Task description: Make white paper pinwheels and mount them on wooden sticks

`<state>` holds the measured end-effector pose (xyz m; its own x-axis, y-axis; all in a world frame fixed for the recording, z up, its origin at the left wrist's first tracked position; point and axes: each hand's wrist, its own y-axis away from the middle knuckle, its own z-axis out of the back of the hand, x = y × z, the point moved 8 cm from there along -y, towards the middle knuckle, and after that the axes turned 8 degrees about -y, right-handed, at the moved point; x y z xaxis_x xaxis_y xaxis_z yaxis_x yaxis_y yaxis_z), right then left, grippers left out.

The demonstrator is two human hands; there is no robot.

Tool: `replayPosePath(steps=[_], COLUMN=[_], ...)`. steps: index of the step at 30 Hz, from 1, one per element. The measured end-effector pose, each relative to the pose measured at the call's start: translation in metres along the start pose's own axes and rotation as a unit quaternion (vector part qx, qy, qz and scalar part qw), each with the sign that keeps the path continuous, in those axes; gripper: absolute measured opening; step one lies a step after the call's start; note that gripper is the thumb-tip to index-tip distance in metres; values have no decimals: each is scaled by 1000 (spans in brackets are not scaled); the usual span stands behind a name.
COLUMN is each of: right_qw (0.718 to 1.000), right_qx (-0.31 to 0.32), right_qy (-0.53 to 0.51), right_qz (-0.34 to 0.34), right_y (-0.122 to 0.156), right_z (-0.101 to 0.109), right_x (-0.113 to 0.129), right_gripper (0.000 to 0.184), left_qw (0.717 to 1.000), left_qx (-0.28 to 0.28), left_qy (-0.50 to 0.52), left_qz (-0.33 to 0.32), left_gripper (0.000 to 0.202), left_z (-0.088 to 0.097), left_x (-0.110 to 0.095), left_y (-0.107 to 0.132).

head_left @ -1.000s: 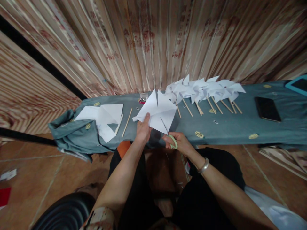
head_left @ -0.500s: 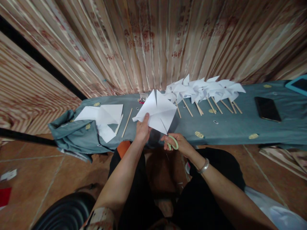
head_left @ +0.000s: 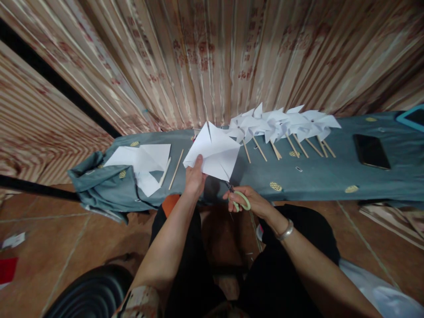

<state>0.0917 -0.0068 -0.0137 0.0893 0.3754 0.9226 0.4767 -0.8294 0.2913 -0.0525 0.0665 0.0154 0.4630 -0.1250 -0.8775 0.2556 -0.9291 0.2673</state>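
A white square of paper (head_left: 217,152) with slits running in from its corners is pinched in my left hand (head_left: 195,176), thumb on top. My right hand (head_left: 247,199) is closed round the pale green handles of a pair of scissors (head_left: 244,201). The scissors' dark blades lie at the paper's lower corner, partly hidden by it. Beyond, a row of white paper pinwheels (head_left: 281,123) on wooden sticks overlaps along the back of the bench. Left of the paper lies a single wooden stick (head_left: 176,169).
More white paper sheets (head_left: 150,159) rest at the left on the grey-green cloth (head_left: 318,176). A black phone (head_left: 371,151) and a blue-edged device (head_left: 412,118) lie to the right. Behind hangs a patterned curtain (head_left: 212,57). A black round stool (head_left: 91,293) stands below left.
The scissors and my right hand have drawn slightly back from the paper's corner, showing more of the blades. The paper has shifted a little left and turned slightly in my left hand.
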Motion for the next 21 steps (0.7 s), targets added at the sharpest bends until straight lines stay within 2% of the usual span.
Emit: replayPosePath(steps=[5, 8, 12, 17, 21], right_qw=[998, 998, 999, 993, 992], right_qx=[50, 54, 45, 104, 103], right_qy=[26, 25, -3, -41, -51], right_qz=[-31, -37, 2, 48, 56], right_y=[15, 23, 29, 34, 31], right_z=[10, 19, 27, 19, 19], right_x=[4, 9, 19, 26, 27], right_gripper=[52, 51, 55, 63, 65], left_qw=[999, 999, 998, 998, 998], left_qx=[-2, -17, -29, -34, -16], left_qy=[9, 2, -3, -9, -24], left_qz=[-44, -50, -54, -60, -63], left_gripper=[14, 15, 18, 15, 12], left_z=[8, 15, 20, 19, 15], left_x=[-11, -12, -13, -15, -10], left_y=[-6, -10, -11, -9, -9])
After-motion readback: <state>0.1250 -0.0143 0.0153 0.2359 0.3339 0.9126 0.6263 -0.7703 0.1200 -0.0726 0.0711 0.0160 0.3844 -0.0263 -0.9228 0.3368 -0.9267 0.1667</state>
